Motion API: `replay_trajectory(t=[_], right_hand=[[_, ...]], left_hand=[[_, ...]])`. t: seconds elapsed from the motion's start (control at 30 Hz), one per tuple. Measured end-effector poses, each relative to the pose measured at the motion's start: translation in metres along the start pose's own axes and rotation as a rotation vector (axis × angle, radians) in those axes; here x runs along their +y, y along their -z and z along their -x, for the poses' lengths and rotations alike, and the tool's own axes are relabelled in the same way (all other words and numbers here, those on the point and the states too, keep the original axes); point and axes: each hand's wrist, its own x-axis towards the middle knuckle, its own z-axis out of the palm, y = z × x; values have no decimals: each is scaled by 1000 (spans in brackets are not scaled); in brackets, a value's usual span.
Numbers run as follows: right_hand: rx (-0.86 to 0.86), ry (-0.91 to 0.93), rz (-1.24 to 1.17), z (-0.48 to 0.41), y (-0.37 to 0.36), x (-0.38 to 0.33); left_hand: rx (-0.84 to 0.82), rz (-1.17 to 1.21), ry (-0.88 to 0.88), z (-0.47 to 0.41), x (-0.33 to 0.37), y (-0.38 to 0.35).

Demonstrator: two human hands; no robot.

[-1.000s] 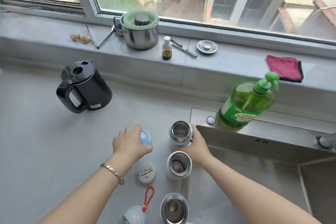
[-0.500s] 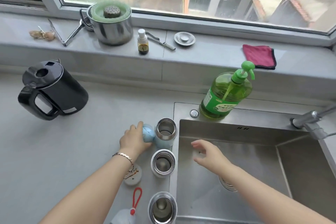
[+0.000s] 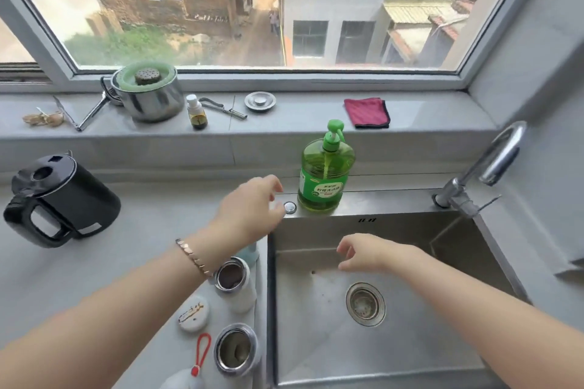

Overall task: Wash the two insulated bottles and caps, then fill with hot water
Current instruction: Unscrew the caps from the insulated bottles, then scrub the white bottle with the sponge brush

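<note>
Uncapped insulated bottles stand in a row on the counter left of the sink (image 3: 448, 265): a white bottle (image 3: 234, 286), another steel-rimmed bottle (image 3: 236, 350) nearer me, and a pale blue bottle (image 3: 249, 254) mostly hidden under my left wrist. A white cap (image 3: 193, 314) lies left of them, and a white cap with a red loop (image 3: 199, 357) sits at the bottom edge. My left hand (image 3: 252, 210) hovers empty near the sink's back left corner, fingers relaxed, just left of the green dish soap bottle (image 3: 324, 172). My right hand (image 3: 366, 253) hangs empty over the basin.
A black electric kettle (image 3: 60, 199) stands on the counter at left. The tap (image 3: 486, 164) rises at the sink's right rear. On the window ledge sit a steel pot (image 3: 148, 95), a small dropper bottle (image 3: 196, 114), a drain stopper (image 3: 259, 101) and a red cloth (image 3: 368, 112).
My left hand let go of the blue cap by the bottles and rose toward the soap bottle. My right hand released the blue bottle and shifted over the basin. The view turned right.
</note>
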Motion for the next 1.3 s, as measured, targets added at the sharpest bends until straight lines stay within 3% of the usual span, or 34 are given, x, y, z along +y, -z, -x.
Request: replay_trajectory(t=[0.1, 0.2, 0.33, 0.57, 0.67, 0.97, 1.1, 1.3], right_hand=[[27, -56, 21, 39, 32, 35], [79, -94, 45, 87, 80, 78], [283, -111, 48, 160, 159, 136], [1015, -119, 23, 280, 312, 222], [1242, -168, 38, 311, 358, 250], [1337, -393, 179, 291, 417, 308], [1485, -322, -138, 276, 422, 316], [1714, -42, -214, 296, 426, 308]], left_hand=[[-367, -124, -78, -22, 70, -10], [-474, -157, -146, -38, 141, -14], [-419, -144, -193, -62, 238, -4], [-119, -246, -295, -97, 388, 46], [-29, -280, -307, -107, 431, 63], [5, -264, -222, -116, 468, 66], [-4, -277, -174, -113, 463, 67], [1, -286, -136, -112, 450, 67]])
